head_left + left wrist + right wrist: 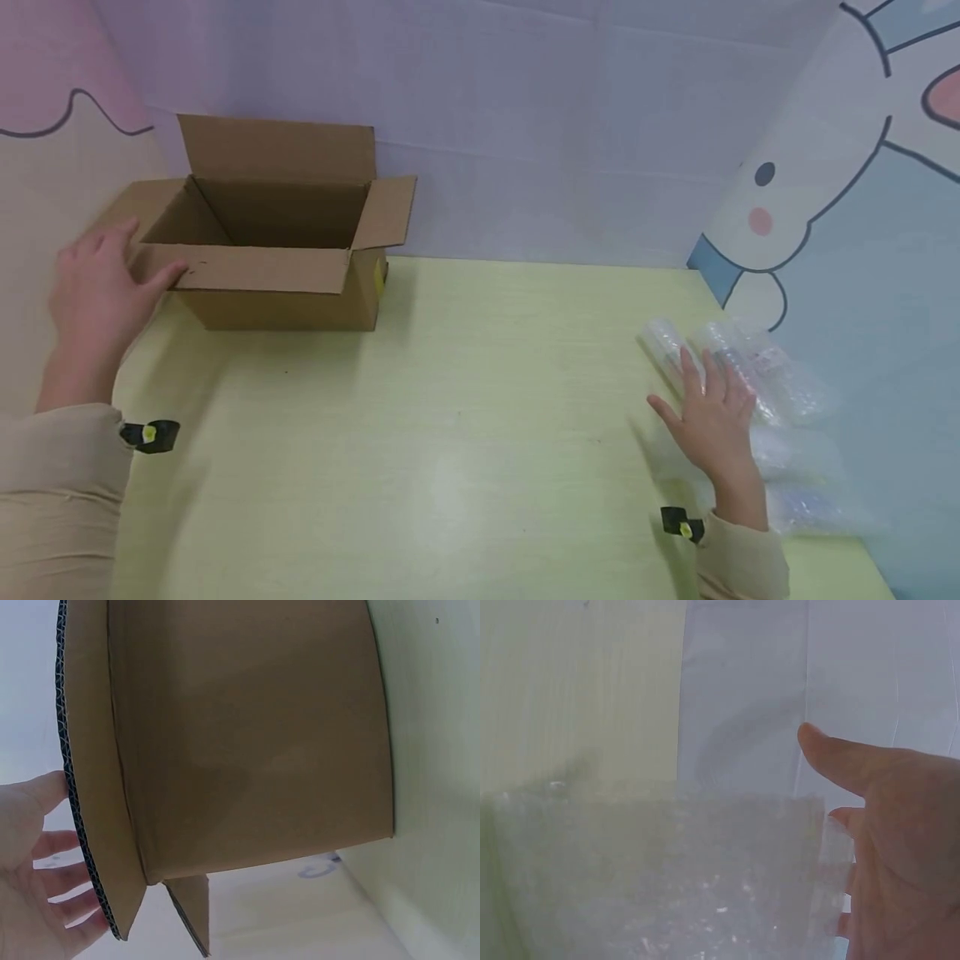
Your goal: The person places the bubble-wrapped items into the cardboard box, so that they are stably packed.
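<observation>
1 cardboard box [281,250] stands at the far left corner of the desk [465,417], its 4 flaps folded outward and its top open. The part of its inside that shows holds nothing; the floor of the box is hidden from the head view. The left hand [101,279] lies against the box's left end with fingers straight and spread, the fingertips touching the edge of the near flap. The left wrist view shows the same: straight fingers [52,847] along the corrugated edge of a flap, gripping nothing.

Near the right edge of the desk lies a heap of clear bubble-wrap packets [757,400], close against the wall with the cartoon rabbit [787,192]. They overlap and blur into each other, so the count cannot be told exactly; at least 3 show. The right hand [712,421] rests flat on the near left side of the heap, fingers spread wide and straight, holding nothing. In the right wrist view a bubble-wrap sheet [660,877] fills the lower frame beside the thumb [840,761].
</observation>
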`<state>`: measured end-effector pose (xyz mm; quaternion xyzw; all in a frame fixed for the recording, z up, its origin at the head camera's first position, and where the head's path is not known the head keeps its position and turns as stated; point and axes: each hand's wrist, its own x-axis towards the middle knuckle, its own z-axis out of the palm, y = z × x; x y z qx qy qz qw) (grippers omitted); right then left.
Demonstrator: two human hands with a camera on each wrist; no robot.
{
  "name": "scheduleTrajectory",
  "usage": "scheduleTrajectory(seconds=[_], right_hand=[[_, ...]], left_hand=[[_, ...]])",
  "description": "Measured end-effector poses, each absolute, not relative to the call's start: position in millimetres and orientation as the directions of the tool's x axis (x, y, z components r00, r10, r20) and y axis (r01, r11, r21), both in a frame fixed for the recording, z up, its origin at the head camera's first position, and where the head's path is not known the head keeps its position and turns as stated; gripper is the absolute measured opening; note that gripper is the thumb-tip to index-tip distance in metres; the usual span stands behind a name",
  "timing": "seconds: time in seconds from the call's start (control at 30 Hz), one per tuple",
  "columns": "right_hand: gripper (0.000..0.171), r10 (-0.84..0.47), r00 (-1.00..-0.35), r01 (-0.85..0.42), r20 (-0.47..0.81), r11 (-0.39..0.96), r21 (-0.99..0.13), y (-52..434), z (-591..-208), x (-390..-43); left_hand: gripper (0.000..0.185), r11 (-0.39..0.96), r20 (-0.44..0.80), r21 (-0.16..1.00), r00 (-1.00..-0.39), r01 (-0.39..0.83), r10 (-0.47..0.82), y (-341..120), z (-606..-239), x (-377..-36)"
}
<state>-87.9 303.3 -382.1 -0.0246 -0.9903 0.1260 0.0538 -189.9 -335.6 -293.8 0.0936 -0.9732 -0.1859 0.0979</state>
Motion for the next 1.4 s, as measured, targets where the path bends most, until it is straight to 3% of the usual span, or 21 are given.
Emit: scheduleTrajectory(seconds=[0.37, 0.7, 1.0, 1.4], right_hand=[[0.084, 0.078, -0.993, 0.055, 0.088, 0.970, -0.239, 308, -383, -81], [0.079, 0.031, -0.989, -0.017, 0.143, 0.946, -0.324, 330, -385, -73], [0.077, 0.041, -0.989, -0.011, 0.145, 0.940, -0.340, 349, -387, -63], [0.073, -0.012, -0.992, -0.060, 0.128, 0.924, -0.377, 372, -390, -54]], left_hand=[[0.081, 0.890, 0.209, 0.446, -0.956, -0.093, -0.205, -341, -310, -193], [0.082, 0.840, 0.232, 0.541, -0.954, -0.037, -0.192, -354, -325, -197], [0.087, 0.764, 0.187, 0.645, -0.964, -0.025, -0.189, -363, -332, -203], [0.086, 0.789, 0.196, 0.614, -0.969, 0.000, -0.153, -371, -338, -208]])
